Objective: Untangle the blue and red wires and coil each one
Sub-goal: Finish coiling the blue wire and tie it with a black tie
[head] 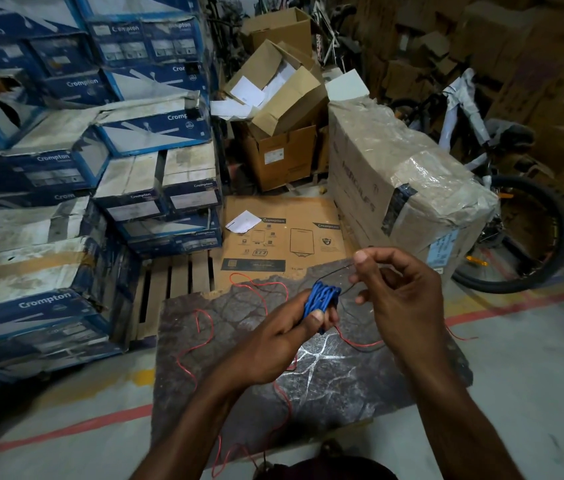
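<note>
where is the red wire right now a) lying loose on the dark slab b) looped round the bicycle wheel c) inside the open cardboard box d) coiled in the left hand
a: the red wire sprawls uncoiled over the slab, while the left hand grips the blue coil and the right hand pinches a thin dark wire.

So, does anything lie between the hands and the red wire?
Nothing visible covers the red wire on the slab. But the left hand holds the blue coil, and the right hand pinches a thin dark wire.
</note>
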Demonstrator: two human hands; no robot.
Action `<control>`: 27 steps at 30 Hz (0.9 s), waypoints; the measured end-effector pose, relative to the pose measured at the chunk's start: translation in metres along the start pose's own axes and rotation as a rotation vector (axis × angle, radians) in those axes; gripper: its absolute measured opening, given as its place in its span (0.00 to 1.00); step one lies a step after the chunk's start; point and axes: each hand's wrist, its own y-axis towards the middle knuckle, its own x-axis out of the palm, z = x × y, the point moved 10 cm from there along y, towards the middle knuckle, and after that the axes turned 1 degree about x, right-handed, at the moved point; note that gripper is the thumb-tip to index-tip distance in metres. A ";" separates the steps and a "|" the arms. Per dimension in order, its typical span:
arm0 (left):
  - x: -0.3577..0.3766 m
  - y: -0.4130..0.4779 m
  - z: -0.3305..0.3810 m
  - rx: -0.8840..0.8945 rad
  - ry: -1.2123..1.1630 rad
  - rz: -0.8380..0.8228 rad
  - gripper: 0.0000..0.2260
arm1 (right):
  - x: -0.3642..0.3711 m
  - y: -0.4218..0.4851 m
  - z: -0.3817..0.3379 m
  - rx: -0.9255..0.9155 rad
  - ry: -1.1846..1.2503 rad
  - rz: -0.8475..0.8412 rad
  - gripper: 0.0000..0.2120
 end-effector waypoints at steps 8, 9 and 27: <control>0.006 0.001 -0.030 -0.082 -0.077 0.221 0.16 | 0.008 -0.005 0.030 0.032 0.055 0.060 0.04; 0.007 0.001 -0.031 -0.079 -0.071 0.244 0.19 | 0.008 -0.005 0.033 0.032 0.053 0.065 0.04; -0.019 -0.010 -0.053 -0.274 0.041 0.605 0.21 | 0.014 -0.002 0.055 0.109 0.017 0.096 0.06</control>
